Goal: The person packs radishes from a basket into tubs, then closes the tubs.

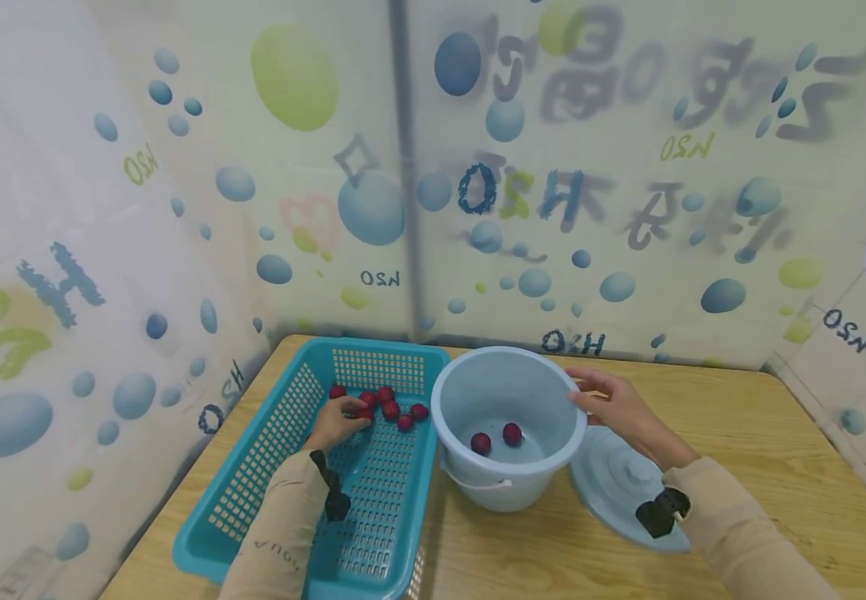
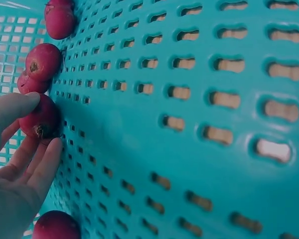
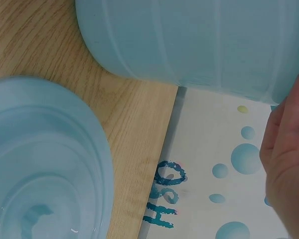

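Observation:
My left hand (image 1: 353, 415) reaches into a teal slotted basket (image 1: 267, 467) and pinches a small red fruit (image 2: 40, 119) between the thumb (image 2: 12, 107) and fingers (image 2: 40, 169). Several more red fruits (image 1: 391, 407) lie loose beside it on the basket floor. My right hand (image 1: 586, 396) holds the near right rim of a light blue bucket (image 1: 508, 492), and its fingers (image 3: 289, 149) lie against the outer wall. Two red fruits (image 1: 496, 438) sit at the bottom of the bucket.
A light blue lid (image 1: 613, 492) lies upside down on the wooden table (image 1: 763, 467), right of the bucket and under my right forearm. Bubble-printed plastic sheeting (image 1: 478, 208) closes off the back and left sides of the table.

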`<state>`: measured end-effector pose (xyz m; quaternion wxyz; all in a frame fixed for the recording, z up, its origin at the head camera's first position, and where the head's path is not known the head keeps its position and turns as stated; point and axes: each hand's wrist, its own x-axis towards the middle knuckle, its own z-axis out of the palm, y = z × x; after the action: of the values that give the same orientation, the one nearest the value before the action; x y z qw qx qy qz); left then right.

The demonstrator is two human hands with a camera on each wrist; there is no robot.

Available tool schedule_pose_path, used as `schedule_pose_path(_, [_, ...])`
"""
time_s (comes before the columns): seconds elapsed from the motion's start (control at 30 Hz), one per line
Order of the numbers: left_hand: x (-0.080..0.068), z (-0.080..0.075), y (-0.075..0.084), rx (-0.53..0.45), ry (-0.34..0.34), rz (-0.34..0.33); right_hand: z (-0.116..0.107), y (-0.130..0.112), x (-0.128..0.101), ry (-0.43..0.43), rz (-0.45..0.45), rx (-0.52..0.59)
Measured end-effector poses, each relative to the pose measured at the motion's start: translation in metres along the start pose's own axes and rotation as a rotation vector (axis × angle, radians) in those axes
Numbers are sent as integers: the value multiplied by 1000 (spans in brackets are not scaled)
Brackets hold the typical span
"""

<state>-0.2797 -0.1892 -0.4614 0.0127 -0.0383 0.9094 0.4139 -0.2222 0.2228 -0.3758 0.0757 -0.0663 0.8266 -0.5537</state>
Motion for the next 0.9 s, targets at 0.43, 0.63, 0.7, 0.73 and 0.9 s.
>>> schedule_pose_path(0.43, [1,-1,-2,12,-5,-26,1,-2,0,-10,-12,15])
schedule_pose_path(0.63, [2,-3,-2,4,-20,-27,2,-2,0,-14,-6,12])
schedule_pose_path(0.7, [3,-5,-2,-14,-28,-20,1,-2,0,-17,2,18])
schedule_pose_path(0.73, [3,-7,-1,-21,-32,-13,1,-2,0,-16,8,22])
schedule_pose_path(0.9, [3,-16,5,-47,-60,68,0,-1,0,-13,7,21])
